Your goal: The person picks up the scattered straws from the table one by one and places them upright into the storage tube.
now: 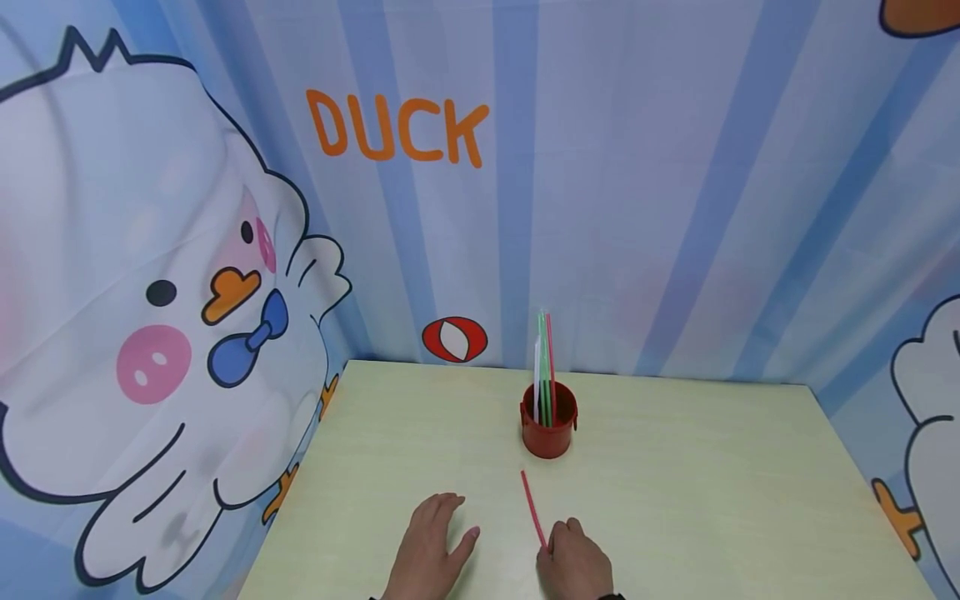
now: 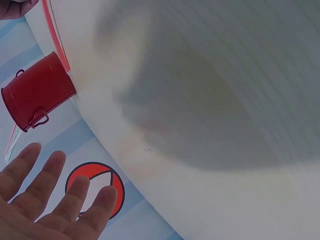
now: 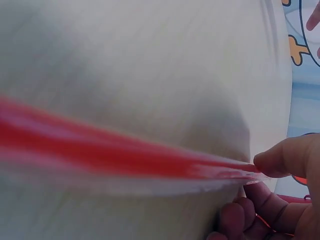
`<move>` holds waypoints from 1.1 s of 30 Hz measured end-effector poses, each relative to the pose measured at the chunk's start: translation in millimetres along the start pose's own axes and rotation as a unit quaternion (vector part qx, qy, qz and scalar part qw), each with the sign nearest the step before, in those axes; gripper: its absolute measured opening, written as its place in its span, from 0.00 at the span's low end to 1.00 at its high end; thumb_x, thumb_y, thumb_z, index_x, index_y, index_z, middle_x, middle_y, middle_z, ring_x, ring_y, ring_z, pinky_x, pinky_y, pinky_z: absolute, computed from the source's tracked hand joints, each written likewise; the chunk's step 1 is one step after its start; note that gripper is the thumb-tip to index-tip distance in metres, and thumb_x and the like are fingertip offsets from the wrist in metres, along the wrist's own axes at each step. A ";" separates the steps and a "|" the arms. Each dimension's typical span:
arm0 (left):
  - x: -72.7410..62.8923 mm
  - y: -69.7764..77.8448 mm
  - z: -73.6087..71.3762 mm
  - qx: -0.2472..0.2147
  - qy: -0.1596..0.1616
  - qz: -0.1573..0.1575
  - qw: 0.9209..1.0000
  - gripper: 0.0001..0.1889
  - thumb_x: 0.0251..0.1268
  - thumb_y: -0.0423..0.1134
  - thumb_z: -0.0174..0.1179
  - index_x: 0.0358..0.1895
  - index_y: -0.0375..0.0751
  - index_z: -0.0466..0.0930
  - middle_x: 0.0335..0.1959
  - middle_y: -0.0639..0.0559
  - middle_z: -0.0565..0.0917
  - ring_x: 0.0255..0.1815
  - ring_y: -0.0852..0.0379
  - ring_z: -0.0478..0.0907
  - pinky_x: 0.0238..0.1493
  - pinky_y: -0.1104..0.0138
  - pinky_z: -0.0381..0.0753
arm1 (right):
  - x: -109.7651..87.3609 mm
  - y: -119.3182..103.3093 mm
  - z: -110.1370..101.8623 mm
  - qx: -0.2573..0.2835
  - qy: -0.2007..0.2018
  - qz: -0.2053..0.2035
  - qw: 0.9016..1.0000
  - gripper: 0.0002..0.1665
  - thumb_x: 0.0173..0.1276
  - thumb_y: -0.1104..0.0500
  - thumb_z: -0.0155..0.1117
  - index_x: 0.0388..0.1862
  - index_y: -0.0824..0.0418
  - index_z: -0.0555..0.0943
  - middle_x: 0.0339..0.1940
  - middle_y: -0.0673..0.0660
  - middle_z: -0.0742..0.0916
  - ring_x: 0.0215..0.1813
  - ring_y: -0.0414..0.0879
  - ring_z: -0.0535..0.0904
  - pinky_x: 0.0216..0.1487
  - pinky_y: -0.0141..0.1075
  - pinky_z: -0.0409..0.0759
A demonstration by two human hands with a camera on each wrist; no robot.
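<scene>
My right hand (image 1: pixel 576 562) pinches a red drinking straw (image 1: pixel 532 504) between thumb and curled fingers, near the front of the table. In the right wrist view the straw (image 3: pixel 90 150) runs in a clear wrapper, gripped under the thumb (image 3: pixel 285 157). To the left, my left hand (image 1: pixel 431 546) is held with spread, relaxed fingers and has nothing in it. Beyond both hands stands a small dark red bucket (image 1: pixel 547 440) with side handles. Several upright straws (image 1: pixel 545 358), green, red and whitish, stick out of it.
The pale yellow table (image 1: pixel 675 483) ends at the back against a blue striped curtain (image 1: pixel 585 167). Printed on that curtain are a large white duck (image 1: pixel 90 208) at the left and a red and white ball (image 1: pixel 474 339).
</scene>
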State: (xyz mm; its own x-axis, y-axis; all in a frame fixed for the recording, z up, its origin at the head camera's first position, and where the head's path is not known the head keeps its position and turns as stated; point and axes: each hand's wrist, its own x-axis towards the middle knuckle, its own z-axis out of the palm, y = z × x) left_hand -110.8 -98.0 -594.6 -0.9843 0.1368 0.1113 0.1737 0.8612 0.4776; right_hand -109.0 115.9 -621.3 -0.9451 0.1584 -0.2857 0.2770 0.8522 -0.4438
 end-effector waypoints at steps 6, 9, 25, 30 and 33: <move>-0.2 0.9 0.3 0.001 -0.002 0.000 1.000 0.24 0.70 0.54 0.66 0.62 0.45 0.79 0.62 0.49 0.80 0.69 0.47 0.74 0.70 0.49 0.76 | -0.1 2.8 -1.0 0.018 -0.004 0.011 1.000 0.12 0.69 0.58 0.68 0.27 0.56 0.76 0.27 0.53 0.75 0.26 0.47 0.70 0.28 0.37 0.66; -0.1 2.4 -0.4 0.001 -0.006 -0.004 1.000 0.24 0.70 0.54 0.67 0.62 0.45 0.79 0.62 0.48 0.80 0.69 0.47 0.74 0.70 0.49 0.76 | -1.7 5.3 -3.5 0.031 0.002 0.002 1.000 0.12 0.68 0.59 0.67 0.26 0.55 0.75 0.26 0.53 0.74 0.25 0.47 0.70 0.28 0.37 0.65; 0.0 4.6 -1.5 -0.007 -0.010 0.001 1.000 0.24 0.70 0.52 0.66 0.62 0.44 0.79 0.62 0.47 0.80 0.69 0.46 0.74 0.70 0.49 0.76 | -8.3 13.2 -17.7 0.098 0.019 -0.031 0.995 0.09 0.68 0.58 0.66 0.27 0.55 0.79 0.25 0.50 0.76 0.26 0.44 0.69 0.28 0.36 0.65; -0.9 5.0 -1.5 -0.004 -0.003 0.010 1.000 0.23 0.70 0.50 0.68 0.62 0.43 0.79 0.62 0.47 0.80 0.68 0.46 0.75 0.69 0.49 0.77 | -9.7 14.1 -26.1 0.120 0.017 -0.051 0.991 0.06 0.69 0.58 0.66 0.30 0.54 0.81 0.27 0.48 0.79 0.28 0.42 0.71 0.30 0.35 0.69; -0.7 4.7 -1.1 -0.004 -0.001 0.012 1.000 0.23 0.70 0.50 0.67 0.62 0.44 0.79 0.62 0.47 0.80 0.68 0.46 0.75 0.69 0.49 0.76 | -10.8 16.2 -30.0 0.129 0.029 -0.076 0.988 0.05 0.68 0.57 0.65 0.30 0.53 0.82 0.28 0.46 0.80 0.29 0.40 0.73 0.31 0.35 0.71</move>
State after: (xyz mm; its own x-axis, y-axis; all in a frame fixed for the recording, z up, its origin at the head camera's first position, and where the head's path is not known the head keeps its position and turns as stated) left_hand -109.3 -94.5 -591.5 -0.9801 0.1575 0.1207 0.1966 0.8534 0.4827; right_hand -99.4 142.9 -599.9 -0.9856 0.0728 -0.1528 0.1585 0.7138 -0.6822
